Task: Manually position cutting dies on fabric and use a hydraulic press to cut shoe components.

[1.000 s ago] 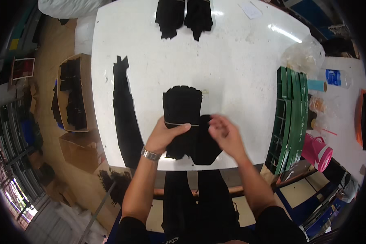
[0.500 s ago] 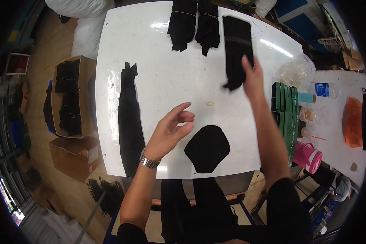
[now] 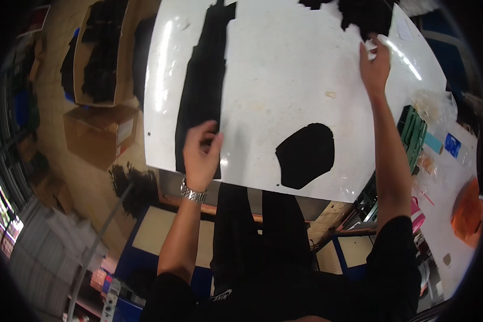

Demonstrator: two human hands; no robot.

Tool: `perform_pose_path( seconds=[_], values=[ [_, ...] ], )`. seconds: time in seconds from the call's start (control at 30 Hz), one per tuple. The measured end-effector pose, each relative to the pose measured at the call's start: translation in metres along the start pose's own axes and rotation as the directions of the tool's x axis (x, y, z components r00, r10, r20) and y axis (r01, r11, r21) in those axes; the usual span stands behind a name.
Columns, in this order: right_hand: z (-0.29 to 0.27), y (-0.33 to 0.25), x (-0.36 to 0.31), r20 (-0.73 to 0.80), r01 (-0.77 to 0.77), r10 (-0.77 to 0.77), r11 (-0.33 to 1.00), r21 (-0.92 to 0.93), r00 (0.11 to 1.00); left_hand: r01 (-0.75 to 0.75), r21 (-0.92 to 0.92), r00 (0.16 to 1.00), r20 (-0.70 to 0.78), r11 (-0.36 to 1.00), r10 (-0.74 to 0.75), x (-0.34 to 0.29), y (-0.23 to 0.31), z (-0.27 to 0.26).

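Note:
My left hand hovers over or rests on the near end of a long stack of black fabric strips, its fingers loosely bent and apart from the thumb; contact is unclear. My right hand is at the far right, just below the ragged end of a black fabric bundle. Its thumb and fingers are spread, with nothing seen between them. A single-looking black fabric piece, rounded with a narrower near end, lies flat near the table's front edge.
These lie on a white table. Another black bundle shows at the far edge. Left stand a carton of black pieces and a brown box. Green strips, a plastic bag and an orange bag are right.
The view has shifted, moving the table's far side upward. My left hand has gone left to the long strip stack. My right hand has come away from the bundle's side to its near end.

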State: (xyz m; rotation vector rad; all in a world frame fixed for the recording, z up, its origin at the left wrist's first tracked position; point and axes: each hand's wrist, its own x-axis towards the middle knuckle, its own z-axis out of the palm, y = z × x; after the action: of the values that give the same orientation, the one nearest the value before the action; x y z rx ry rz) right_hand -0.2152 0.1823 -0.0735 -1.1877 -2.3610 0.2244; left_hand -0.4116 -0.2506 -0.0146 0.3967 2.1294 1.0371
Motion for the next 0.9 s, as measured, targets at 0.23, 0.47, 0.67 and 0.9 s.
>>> perform_pose_path(
  seconds=[0.23,0.47,0.67,0.9],
  values=[
    [0.013,-0.2,-0.094,0.695,-0.153,-0.159,0.919,0.364,0.702,0.201,0.71,0.966,-0.259,0.675,-0.016,0.006,-0.022,-0.049],
    [0.027,-0.297,-0.128,0.796,-0.443,0.031,0.843,0.304,0.605,0.183,0.589,0.98,-0.049,0.787,-0.191,0.011,-0.022,-0.061],
    [0.022,-0.277,-0.155,0.798,-0.647,0.085,0.64,0.415,0.596,0.059,0.245,0.986,0.14,0.968,-0.095,-0.008,-0.032,-0.067],
    [-0.022,-0.284,-0.182,0.992,-0.992,-0.104,-0.097,-0.079,-0.069,0.443,-0.449,0.847,0.493,0.776,-0.198,-0.033,-0.001,-0.086]
  ],
)
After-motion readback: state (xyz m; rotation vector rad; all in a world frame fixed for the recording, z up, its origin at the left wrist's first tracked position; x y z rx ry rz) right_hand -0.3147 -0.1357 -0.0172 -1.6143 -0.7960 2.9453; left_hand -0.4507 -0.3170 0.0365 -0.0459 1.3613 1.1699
